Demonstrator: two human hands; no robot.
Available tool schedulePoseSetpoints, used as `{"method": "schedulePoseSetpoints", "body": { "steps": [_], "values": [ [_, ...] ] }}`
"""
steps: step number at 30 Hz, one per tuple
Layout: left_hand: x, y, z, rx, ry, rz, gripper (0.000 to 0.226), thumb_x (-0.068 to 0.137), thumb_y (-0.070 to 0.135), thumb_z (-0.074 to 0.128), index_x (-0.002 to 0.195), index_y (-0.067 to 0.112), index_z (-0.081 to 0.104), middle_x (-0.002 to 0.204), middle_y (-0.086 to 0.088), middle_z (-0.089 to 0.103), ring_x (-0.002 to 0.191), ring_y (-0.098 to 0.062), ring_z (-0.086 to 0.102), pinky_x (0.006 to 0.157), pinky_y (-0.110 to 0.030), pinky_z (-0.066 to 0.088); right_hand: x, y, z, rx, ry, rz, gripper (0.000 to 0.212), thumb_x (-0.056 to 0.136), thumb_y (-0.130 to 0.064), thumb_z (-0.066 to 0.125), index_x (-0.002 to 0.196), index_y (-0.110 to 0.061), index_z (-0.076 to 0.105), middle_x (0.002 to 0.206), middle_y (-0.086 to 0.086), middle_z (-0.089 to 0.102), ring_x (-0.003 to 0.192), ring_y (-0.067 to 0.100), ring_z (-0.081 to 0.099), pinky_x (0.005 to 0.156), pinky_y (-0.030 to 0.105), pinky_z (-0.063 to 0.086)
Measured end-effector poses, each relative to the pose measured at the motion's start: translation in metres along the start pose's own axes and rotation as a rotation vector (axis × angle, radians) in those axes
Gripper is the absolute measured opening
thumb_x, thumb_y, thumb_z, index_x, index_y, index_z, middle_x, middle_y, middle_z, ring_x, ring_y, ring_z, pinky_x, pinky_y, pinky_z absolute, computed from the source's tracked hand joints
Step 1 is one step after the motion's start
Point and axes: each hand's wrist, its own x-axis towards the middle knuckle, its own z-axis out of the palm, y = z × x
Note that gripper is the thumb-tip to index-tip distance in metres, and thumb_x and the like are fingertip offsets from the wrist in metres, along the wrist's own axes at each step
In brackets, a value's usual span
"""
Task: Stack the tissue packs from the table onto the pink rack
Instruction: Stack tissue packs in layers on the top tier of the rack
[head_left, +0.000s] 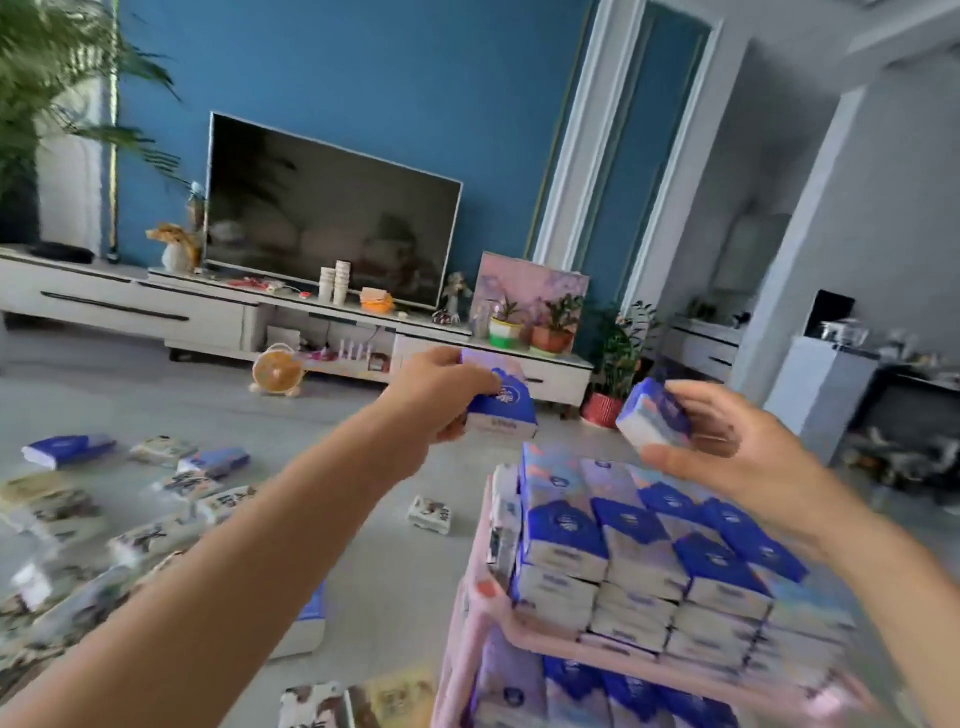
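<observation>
The left hand (439, 397) grips a tissue pack (503, 410) by its end, fingers curled; the right hand (737, 457) pinches a second pack (655, 418) between thumb and fingers. The pink rack (480, 603) stands just below both. The packs seem light, squashy and slippery: hold them by the sides.

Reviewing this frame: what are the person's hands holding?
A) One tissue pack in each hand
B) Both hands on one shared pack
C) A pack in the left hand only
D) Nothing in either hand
A: the left hand grips a blue-and-white tissue pack and the right hand holds a second pack, both held above the pink rack.
</observation>
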Motion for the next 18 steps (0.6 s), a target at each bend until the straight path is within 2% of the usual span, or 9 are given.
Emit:
{"method": "schedulePoseSetpoints", "body": {
  "steps": [2, 4, 6, 9, 12, 14, 18],
  "values": [
    [0.014, -0.001, 0.024, 0.095, -0.077, -0.035, 0.01, 0.086, 0.011, 0.061, 0.081, 0.014, 0.054, 0.08, -0.009, 0.061, 0.071, -0.017, 0.056, 0.062, -0.024, 0.048, 0.006, 0.021, -0.009, -0.024, -0.073, 0.078, 0.057, 0.062, -0.03, 0.075, 0.114, -0.03, 0.051, 0.114, -0.013, 0.056, 0.103, 0.001, 0.053, 0.093, 0.022, 0.041],
    [0.024, -0.007, 0.042, 0.191, -0.121, -0.047, 0.008, 0.086, 0.011, 0.06, 0.083, 0.014, 0.054, 0.081, -0.008, 0.061, 0.071, -0.016, 0.059, 0.062, -0.023, 0.048, 0.014, 0.033, -0.013, -0.035, -0.163, 0.132, 0.068, 0.061, -0.035, 0.074, 0.122, -0.028, 0.047, 0.119, -0.014, 0.051, 0.105, 0.0, 0.049, 0.083, 0.012, 0.041],
    [0.032, -0.015, 0.053, 0.261, -0.121, -0.055, 0.008, 0.086, 0.012, 0.06, 0.085, 0.015, 0.053, 0.079, -0.004, 0.06, 0.071, -0.013, 0.059, 0.061, -0.021, 0.048, 0.023, 0.04, -0.01, -0.046, -0.233, 0.128, 0.065, 0.066, -0.032, 0.076, 0.124, -0.028, 0.046, 0.121, -0.014, 0.049, 0.106, -0.002, 0.048, 0.079, 0.009, 0.041],
    [0.037, -0.024, 0.058, 0.347, -0.126, -0.055, 0.007, 0.088, 0.02, 0.059, 0.092, 0.014, 0.056, 0.081, 0.0, 0.06, 0.07, -0.008, 0.056, 0.054, -0.019, 0.042, 0.036, 0.047, -0.003, -0.068, -0.293, 0.123, 0.064, 0.071, -0.029, 0.077, 0.127, -0.028, 0.046, 0.127, -0.012, 0.048, 0.117, 0.004, 0.045, 0.086, 0.011, 0.037],
    [0.041, -0.033, 0.06, 0.411, -0.158, -0.044, 0.011, 0.09, 0.027, 0.055, 0.088, 0.016, 0.056, 0.081, 0.004, 0.059, 0.072, -0.006, 0.052, 0.059, -0.019, 0.04, 0.042, 0.05, 0.001, -0.125, -0.375, 0.131, 0.066, 0.074, -0.026, 0.075, 0.131, -0.029, 0.043, 0.134, -0.008, 0.044, 0.122, 0.005, 0.039, 0.096, 0.018, 0.031],
    [0.041, -0.037, 0.062, 0.408, -0.174, -0.053, 0.013, 0.091, 0.029, 0.054, 0.091, 0.017, 0.054, 0.079, 0.005, 0.059, 0.071, -0.005, 0.052, 0.064, -0.019, 0.041, 0.043, 0.051, 0.002, -0.16, -0.423, 0.12, 0.066, 0.076, -0.026, 0.074, 0.132, -0.03, 0.041, 0.137, -0.008, 0.042, 0.121, 0.003, 0.039, 0.097, 0.018, 0.03],
    [0.041, -0.042, 0.066, 0.383, -0.181, -0.046, 0.016, 0.092, 0.028, 0.051, 0.098, 0.014, 0.053, 0.079, 0.003, 0.06, 0.07, -0.007, 0.055, 0.064, -0.02, 0.043, 0.045, 0.05, 0.003, -0.201, -0.439, 0.101, 0.068, 0.075, -0.029, 0.074, 0.133, -0.03, 0.04, 0.139, -0.009, 0.041, 0.12, 0.004, 0.039, 0.1, 0.021, 0.032]
  ]
}}
